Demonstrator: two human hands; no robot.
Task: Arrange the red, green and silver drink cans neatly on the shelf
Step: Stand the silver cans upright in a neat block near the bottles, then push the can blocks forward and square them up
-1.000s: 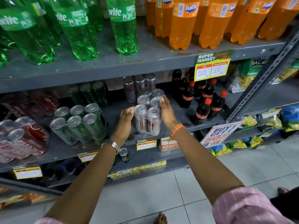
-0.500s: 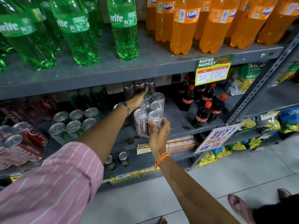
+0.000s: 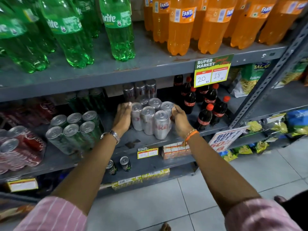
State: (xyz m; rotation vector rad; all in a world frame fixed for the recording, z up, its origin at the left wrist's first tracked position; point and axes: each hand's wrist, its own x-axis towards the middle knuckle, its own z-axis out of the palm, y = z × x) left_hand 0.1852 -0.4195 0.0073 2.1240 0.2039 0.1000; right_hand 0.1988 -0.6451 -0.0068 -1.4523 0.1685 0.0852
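Head view: left hand [image 3: 123, 117] and right hand [image 3: 180, 120], each grip open, press flat against opposite sides of the silver cans [image 3: 150, 119] near the shelf [image 3: 133, 142] front edge.

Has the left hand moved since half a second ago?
Yes. The left hand has come back from the rear cans to the left side of the silver can cluster.

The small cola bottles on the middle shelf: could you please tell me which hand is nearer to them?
Right. The right hand presses the right side of the silver cans, just left of the small cola bottles. The left hand is on the cans' far side.
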